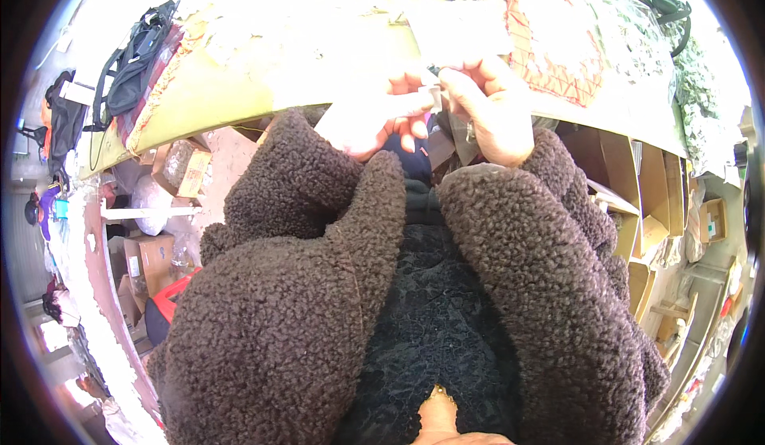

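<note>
At the table's near edge, my left hand [374, 118] and my right hand [496, 110] meet at the fingertips, both closed in a pinch. Between them is a small pale piece [433, 96], flat and whitish with a dark spot by its upper end; glare hides its exact kind. My left thumb and forefinger grip it from one side, with the other fingers curled below. From the other side, my right thumb presses against the forefinger on it. Both forearms wear brown fleecy sleeves [530, 262].
The glaring table [231, 98] spreads ahead. Black straps and bags [142, 66] lie at its left end. A red-orange patterned cloth [554, 43] and clear plastic bags [637, 43] lie to the right. Cardboard boxes [649, 182] stand under the table, with another carton [150, 262] lower left.
</note>
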The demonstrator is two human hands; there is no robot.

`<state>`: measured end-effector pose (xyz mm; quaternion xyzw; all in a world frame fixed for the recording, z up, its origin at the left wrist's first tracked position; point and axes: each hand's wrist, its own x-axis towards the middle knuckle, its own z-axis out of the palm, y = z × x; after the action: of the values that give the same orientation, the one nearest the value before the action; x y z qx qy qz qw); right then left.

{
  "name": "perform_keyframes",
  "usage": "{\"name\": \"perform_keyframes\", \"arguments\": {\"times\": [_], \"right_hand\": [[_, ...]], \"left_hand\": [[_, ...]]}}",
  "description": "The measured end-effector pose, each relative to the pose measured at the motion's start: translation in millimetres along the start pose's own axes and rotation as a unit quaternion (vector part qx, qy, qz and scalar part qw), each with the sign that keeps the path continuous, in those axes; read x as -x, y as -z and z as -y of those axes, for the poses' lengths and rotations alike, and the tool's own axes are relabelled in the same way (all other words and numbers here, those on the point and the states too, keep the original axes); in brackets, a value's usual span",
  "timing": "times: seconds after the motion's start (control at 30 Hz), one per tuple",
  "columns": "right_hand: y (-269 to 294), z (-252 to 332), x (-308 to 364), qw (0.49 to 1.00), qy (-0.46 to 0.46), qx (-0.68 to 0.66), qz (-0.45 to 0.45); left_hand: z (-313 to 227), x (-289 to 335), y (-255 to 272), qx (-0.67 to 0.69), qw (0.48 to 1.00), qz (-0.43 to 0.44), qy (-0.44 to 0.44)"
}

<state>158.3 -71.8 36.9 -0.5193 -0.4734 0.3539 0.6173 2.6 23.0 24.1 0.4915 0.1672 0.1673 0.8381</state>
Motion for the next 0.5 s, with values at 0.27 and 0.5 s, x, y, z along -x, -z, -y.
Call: {"name": "perform_keyframes", "arguments": {"times": [0.27,0.5], "right_hand": [[3,0,15,0.984,-0.093,-0.148,-0.015],[3,1,18,0.979,-0.117,-0.168,0.009]], "left_hand": [[12,1,-11,0.035,0.998,-0.044,-0.040],[16,2,-17,0.069,0.992,-0.069,-0.080]]}}
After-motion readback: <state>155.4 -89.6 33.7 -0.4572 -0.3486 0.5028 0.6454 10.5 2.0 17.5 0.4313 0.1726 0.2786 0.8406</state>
